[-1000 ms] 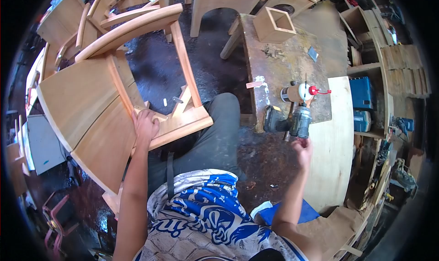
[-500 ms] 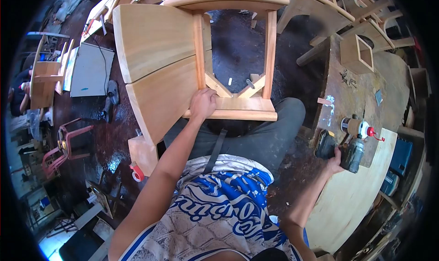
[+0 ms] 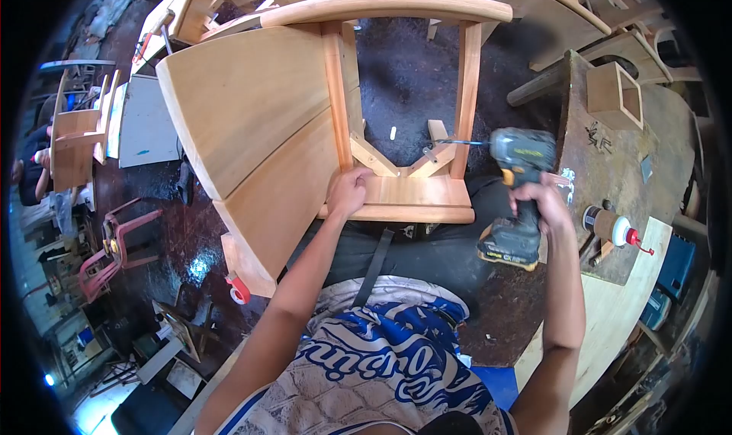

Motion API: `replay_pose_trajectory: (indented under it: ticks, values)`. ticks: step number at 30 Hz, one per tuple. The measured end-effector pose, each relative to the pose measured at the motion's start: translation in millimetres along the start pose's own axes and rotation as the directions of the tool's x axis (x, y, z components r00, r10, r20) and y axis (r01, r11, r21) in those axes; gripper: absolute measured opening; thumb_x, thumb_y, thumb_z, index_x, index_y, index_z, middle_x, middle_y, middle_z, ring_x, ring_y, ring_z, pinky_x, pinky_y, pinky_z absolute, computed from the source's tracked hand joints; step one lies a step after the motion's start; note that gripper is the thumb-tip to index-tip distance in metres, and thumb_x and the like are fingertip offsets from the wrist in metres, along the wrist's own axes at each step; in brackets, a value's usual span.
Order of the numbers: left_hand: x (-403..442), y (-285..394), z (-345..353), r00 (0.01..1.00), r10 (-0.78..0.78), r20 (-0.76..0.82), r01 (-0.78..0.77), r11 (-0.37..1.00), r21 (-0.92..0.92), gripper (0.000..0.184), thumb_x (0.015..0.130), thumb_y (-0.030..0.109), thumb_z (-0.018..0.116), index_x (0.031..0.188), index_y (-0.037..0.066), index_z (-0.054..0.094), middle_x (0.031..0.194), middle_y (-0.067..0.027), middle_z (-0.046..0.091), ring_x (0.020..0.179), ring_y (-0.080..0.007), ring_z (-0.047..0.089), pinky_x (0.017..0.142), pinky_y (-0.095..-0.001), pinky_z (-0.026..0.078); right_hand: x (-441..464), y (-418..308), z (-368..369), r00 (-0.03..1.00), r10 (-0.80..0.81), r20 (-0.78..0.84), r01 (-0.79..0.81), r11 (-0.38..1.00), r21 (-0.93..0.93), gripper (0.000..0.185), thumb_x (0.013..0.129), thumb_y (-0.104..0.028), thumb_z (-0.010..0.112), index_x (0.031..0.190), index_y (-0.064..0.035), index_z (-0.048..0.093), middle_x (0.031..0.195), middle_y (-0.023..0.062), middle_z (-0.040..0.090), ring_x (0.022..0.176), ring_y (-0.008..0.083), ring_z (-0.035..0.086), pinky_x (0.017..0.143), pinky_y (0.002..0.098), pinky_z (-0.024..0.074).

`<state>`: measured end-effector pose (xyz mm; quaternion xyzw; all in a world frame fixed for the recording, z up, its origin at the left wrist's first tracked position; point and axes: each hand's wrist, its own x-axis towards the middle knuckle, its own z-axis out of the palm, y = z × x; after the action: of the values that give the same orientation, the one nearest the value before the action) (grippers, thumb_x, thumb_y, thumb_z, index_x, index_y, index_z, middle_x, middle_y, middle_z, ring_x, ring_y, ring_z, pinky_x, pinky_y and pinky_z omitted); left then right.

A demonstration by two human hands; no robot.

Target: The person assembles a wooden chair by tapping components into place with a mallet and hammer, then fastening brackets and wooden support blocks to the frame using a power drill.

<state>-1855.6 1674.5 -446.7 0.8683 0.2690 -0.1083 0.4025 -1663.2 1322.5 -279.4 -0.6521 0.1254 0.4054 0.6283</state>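
Note:
A pale wooden chair [image 3: 252, 115] lies tipped in front of me, its slatted panel to the left and its open frame to the right. My left hand [image 3: 350, 193] grips the near rail by the frame's inner corner, fingers curled over the wood. Two corner braces, a left brace [image 3: 372, 156] and a right brace [image 3: 433, 159], angle across the near corners; a small metal piece sits on the right one. My right hand [image 3: 538, 200] is wrapped round the handle of a cordless drill [image 3: 522, 157], held upright. Its long bit points left over the frame's right post.
On the right, a workbench [image 3: 656, 145] carries a glue bottle [image 3: 610, 225], a wooden box [image 3: 614, 97] and some screws [image 3: 598, 138]. A tape roll [image 3: 239, 290] is at lower left, near a pink stool [image 3: 114, 244]. Another person [image 3: 34, 164] is at far left.
My right hand has lifted the drill off the bench and brought it left, beside the frame. My left hand stays on the near rail. The chair appears slightly lower and larger in view.

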Motion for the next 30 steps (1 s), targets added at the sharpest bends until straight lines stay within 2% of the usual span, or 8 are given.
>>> replay_pose_trajectory:
  ticks: [1, 5, 8, 12, 16, 25, 30]
  values:
    - [2.4, -3.6, -1.2, 1.000, 0.011, -0.029, -0.013, 0.996, -0.089, 0.033, 0.089, 0.008, 0.051, 0.112, 0.010, 0.075, 0.114, -0.0153, 0.072, 0.107, -0.0361, 0.066, 0.094, -0.0456, 0.051, 18.1, -2.1, 10.6, 0.998, 0.056, 0.016, -0.055, 0.998, -0.030, 0.032, 0.072, 0.002, 0.066, 0.099, 0.0035, 0.049, 0.074, 0.0137, 0.061, 0.061, 0.0236, 0.062, 0.056, 0.0360, 0.0513]
    - [-0.6, 11.3, -5.7, 0.999, -0.031, -0.012, 0.030, 0.999, -0.043, 0.032, 0.090, 0.007, 0.050, 0.111, 0.010, 0.075, 0.114, -0.0145, 0.071, 0.108, -0.0356, 0.066, 0.093, -0.0449, 0.052, 72.1, 1.9, 36.2, 0.967, 0.245, 0.075, -0.234, 0.963, -0.135, 0.024, 0.075, 0.001, 0.065, 0.096, -0.0021, 0.052, 0.071, 0.0101, 0.061, 0.057, 0.0195, 0.061, 0.053, 0.0341, 0.0524]
    - [0.2, 15.0, -5.5, 0.999, -0.001, -0.047, 0.002, 1.000, 0.003, 0.030, 0.090, 0.008, 0.052, 0.109, 0.010, 0.075, 0.112, -0.0128, 0.072, 0.109, -0.0346, 0.066, 0.092, -0.0451, 0.052, 98.1, 5.7, 46.8, 0.931, 0.351, 0.100, -0.330, 0.926, -0.182, 0.023, 0.075, -0.001, 0.066, 0.094, -0.0031, 0.053, 0.070, 0.0089, 0.061, 0.056, 0.0185, 0.061, 0.053, 0.0342, 0.0532]
    - [-2.2, 19.8, -6.1, 0.999, 0.003, -0.052, -0.001, 0.999, 0.051, 0.027, 0.090, 0.008, 0.053, 0.106, 0.011, 0.075, 0.108, -0.0107, 0.072, 0.106, -0.0337, 0.066, 0.090, -0.0463, 0.053, 126.2, 13.6, 57.7, 0.914, 0.392, 0.102, -0.358, 0.899, -0.253, 0.017, 0.076, -0.003, 0.066, 0.088, -0.0042, 0.055, 0.070, 0.0085, 0.061, 0.055, 0.0179, 0.060, 0.051, 0.0338, 0.0524]
    - [-0.4, 20.5, -5.2, 0.998, 0.022, -0.057, -0.016, 0.996, 0.092, 0.027, 0.088, 0.008, 0.055, 0.105, 0.012, 0.075, 0.104, -0.0099, 0.072, 0.102, -0.0328, 0.066, 0.088, -0.0466, 0.053, 138.5, 14.9, 65.3, 0.887, 0.450, 0.103, -0.404, 0.864, -0.300, 0.020, 0.076, -0.005, 0.067, 0.091, -0.0042, 0.054, 0.070, 0.0071, 0.060, 0.055, 0.0169, 0.060, 0.048, 0.0319, 0.0506]
    - [-0.8, 22.7, -6.0, 0.996, 0.054, -0.076, -0.046, 0.994, 0.096, 0.027, 0.086, 0.006, 0.055, 0.104, 0.009, 0.075, 0.102, -0.0099, 0.073, 0.100, -0.0331, 0.066, 0.087, -0.0470, 0.053, 146.3, 21.7, 68.3, 0.869, 0.484, 0.105, -0.432, 0.845, -0.317, 0.024, 0.077, -0.007, 0.068, 0.095, -0.0044, 0.053, 0.070, 0.0062, 0.060, 0.055, 0.0164, 0.059, 0.049, 0.0324, 0.0517]
    - [-0.2, 21.7, -5.1, 0.994, 0.064, -0.086, -0.057, 0.995, 0.086, 0.026, 0.086, 0.005, 0.056, 0.103, 0.009, 0.075, 0.100, -0.0104, 0.073, 0.100, -0.0332, 0.066, 0.088, -0.0466, 0.053, 145.0, 20.6, 70.1, 0.874, 0.481, 0.069, -0.436, 0.840, -0.323, 0.021, 0.077, -0.008, 0.068, 0.092, -0.0057, 0.053, 0.070, 0.0059, 0.060, 0.055, 0.0161, 0.059, 0.049, 0.0326, 0.0523]
